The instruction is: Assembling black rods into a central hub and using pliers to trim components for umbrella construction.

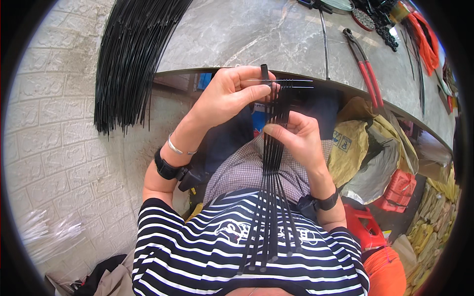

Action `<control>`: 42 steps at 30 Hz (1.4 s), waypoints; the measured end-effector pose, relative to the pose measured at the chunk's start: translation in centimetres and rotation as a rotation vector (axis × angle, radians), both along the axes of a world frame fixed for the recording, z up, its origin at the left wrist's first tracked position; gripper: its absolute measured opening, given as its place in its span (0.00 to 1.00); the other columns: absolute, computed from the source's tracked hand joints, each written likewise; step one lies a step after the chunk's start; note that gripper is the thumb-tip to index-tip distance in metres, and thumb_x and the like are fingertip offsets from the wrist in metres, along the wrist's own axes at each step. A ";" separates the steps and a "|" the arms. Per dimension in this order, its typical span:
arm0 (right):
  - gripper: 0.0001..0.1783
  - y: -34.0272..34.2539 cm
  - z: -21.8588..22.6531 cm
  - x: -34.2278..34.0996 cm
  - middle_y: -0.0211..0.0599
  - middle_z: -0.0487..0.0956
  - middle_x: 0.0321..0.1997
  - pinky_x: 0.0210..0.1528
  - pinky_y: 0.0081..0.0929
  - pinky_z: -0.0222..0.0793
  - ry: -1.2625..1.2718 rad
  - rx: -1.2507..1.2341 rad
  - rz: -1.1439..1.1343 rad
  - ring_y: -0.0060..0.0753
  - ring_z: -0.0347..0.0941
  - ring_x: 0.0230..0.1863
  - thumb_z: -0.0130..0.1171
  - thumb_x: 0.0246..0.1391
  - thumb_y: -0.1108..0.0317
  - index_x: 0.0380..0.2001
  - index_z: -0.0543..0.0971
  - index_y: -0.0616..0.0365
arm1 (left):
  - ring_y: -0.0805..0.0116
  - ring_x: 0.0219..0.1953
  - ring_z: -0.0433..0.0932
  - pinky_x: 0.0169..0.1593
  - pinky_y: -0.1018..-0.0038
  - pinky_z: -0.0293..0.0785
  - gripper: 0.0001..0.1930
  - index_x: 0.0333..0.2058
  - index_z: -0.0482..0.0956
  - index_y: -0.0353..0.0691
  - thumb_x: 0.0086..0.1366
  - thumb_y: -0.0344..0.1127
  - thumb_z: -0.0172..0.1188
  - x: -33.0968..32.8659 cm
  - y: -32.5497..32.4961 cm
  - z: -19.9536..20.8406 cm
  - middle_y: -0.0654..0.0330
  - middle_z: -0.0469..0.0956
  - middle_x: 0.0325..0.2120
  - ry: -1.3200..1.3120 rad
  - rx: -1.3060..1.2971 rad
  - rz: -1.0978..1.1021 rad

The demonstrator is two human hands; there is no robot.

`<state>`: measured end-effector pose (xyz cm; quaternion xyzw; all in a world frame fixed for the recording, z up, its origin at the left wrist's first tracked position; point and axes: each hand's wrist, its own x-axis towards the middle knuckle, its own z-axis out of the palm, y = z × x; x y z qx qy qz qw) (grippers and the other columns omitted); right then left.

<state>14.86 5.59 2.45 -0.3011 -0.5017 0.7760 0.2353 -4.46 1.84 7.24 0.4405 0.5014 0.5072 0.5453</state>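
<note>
A bundle of long thin black strands (272, 163) hangs upright in front of my striped shirt, its lower ends fanned out with small rounded tips. Near the top, two thin straight wires (301, 87) cross the strands and stick out to the right. A short black tube (264, 72) rises above them. My left hand (237, 93) is closed, pinching the bundle where the wires cross, below the tube. Lower down on the right side, my right hand (300, 138) pinches some of the strands between thumb and fingers; its other fingertips are partly hidden.
A grey marbled table (237, 39) curves across the far side, with a thick bunch of black strands (133, 64) overhanging its left end. Red-handled cutters (366, 74) lie at its right edge. A yellow sack (348, 153) and a red package (397, 191) are to my right.
</note>
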 end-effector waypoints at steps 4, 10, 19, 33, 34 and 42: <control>0.06 -0.3 -0.1 0.2 0.27 0.81 0.26 0.29 0.14 0.69 -0.019 0.076 0.015 0.12 0.72 0.27 0.64 0.49 0.75 0.32 0.81 0.64 | 0.69 0.44 0.78 0.50 0.72 0.76 0.14 0.48 0.73 0.28 0.64 0.26 0.55 0.1 -0.3 -0.1 0.54 0.79 0.41 0.000 -0.006 0.015; 0.07 -0.2 0.2 0.2 0.27 0.81 0.26 0.29 0.14 0.69 -0.020 0.076 0.052 0.13 0.72 0.27 0.65 0.48 0.76 0.32 0.81 0.65 | 0.68 0.42 0.80 0.47 0.72 0.77 0.12 0.44 0.75 0.26 0.62 0.23 0.56 0.4 -0.6 -0.5 0.52 0.80 0.38 -0.039 0.028 0.088; 0.05 1.2 -0.2 0.2 0.33 0.81 0.27 0.33 0.17 0.72 0.049 -0.184 0.197 0.17 0.76 0.28 0.64 0.48 0.77 0.31 0.81 0.66 | 0.71 0.41 0.79 0.48 0.73 0.76 0.12 0.45 0.75 0.29 0.63 0.25 0.55 0.2 -0.8 -1.3 0.57 0.79 0.39 -0.111 0.062 0.038; 0.05 0.0 -0.6 0.1 0.28 0.80 0.26 0.29 0.16 0.70 -0.005 -0.059 0.114 0.14 0.72 0.26 0.65 0.48 0.75 0.30 0.81 0.64 | 0.71 0.44 0.77 0.51 0.73 0.74 0.14 0.48 0.75 0.32 0.64 0.27 0.57 -0.2 -1.1 -2.9 0.56 0.78 0.43 -0.213 0.013 0.064; 0.05 0.0 -0.6 0.1 0.28 0.80 0.26 0.29 0.16 0.69 -0.013 -0.037 0.105 0.13 0.72 0.27 0.65 0.48 0.75 0.30 0.81 0.64 | 0.70 0.47 0.76 0.52 0.73 0.74 0.15 0.50 0.74 0.33 0.64 0.26 0.56 -0.1 -1.1 -2.9 0.54 0.77 0.46 -0.229 0.014 0.082; 0.07 0.7 -1.3 0.1 0.28 0.80 0.27 0.31 0.15 0.70 0.017 -0.102 0.175 0.15 0.74 0.28 0.65 0.48 0.75 0.31 0.81 0.65 | 0.73 0.41 0.78 0.48 0.75 0.75 0.16 0.49 0.75 0.30 0.63 0.27 0.59 0.9 -1.3 -3.3 0.55 0.80 0.41 -0.188 0.081 0.212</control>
